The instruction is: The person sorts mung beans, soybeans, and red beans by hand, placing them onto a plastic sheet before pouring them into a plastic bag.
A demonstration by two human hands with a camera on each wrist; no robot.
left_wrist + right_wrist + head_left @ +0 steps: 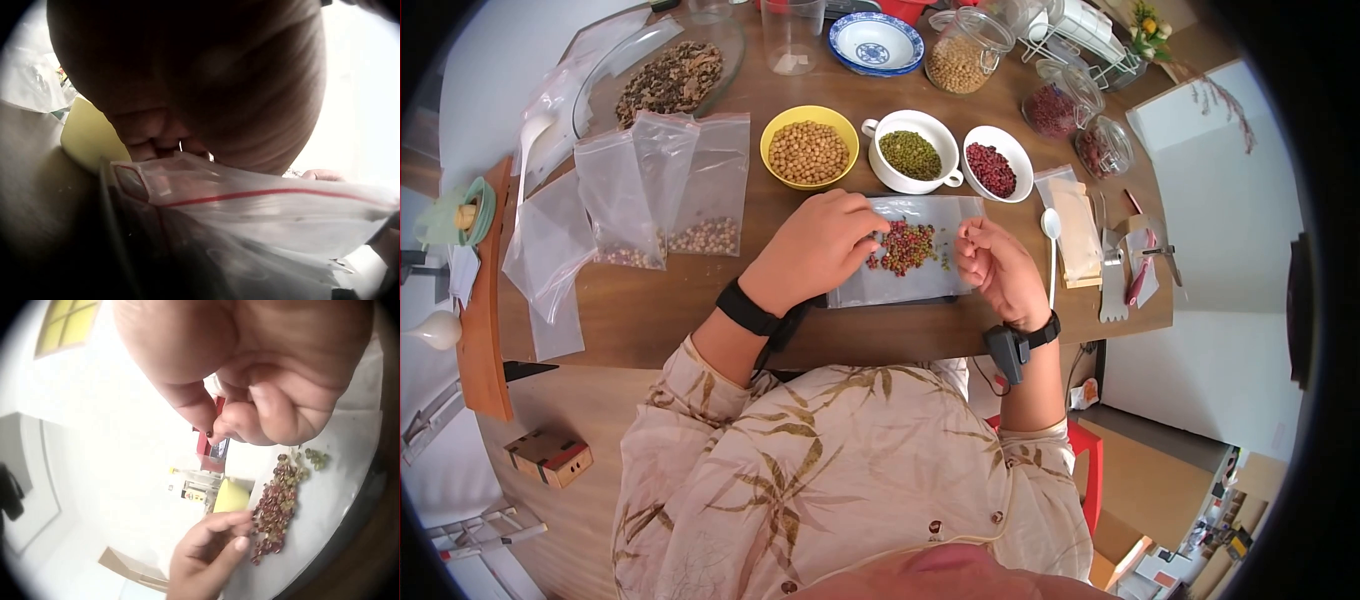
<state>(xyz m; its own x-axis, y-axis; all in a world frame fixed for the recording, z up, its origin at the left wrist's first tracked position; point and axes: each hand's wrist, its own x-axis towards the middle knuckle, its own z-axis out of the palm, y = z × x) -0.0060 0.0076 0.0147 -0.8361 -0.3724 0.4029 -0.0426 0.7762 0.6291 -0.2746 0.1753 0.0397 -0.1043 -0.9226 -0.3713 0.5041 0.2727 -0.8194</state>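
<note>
A pile of mixed red and green beans (905, 247) lies on a clear plastic sheet (870, 290) in front of the person. A few green beans (317, 459) sit apart at the pile's right side. My right hand (1002, 262) is raised right of the pile, pinching one small dark red bean (209, 434) between thumb and finger. At the pile's left edge is my left hand (825, 245), its fingers loosely bent and thumb apart. In the left wrist view, a red-striped zip bag (250, 194) covers the view below that hand.
Behind the sheet stand a yellow bowl (764, 150) of tan beans, a white two-handled bowl (945, 150) of green beans and a white bowl (1025, 185) of red beans. Zip bags (670, 180) lie left, a white spoon (1052, 225) right. Glass jars (1060, 100) stand farther back.
</note>
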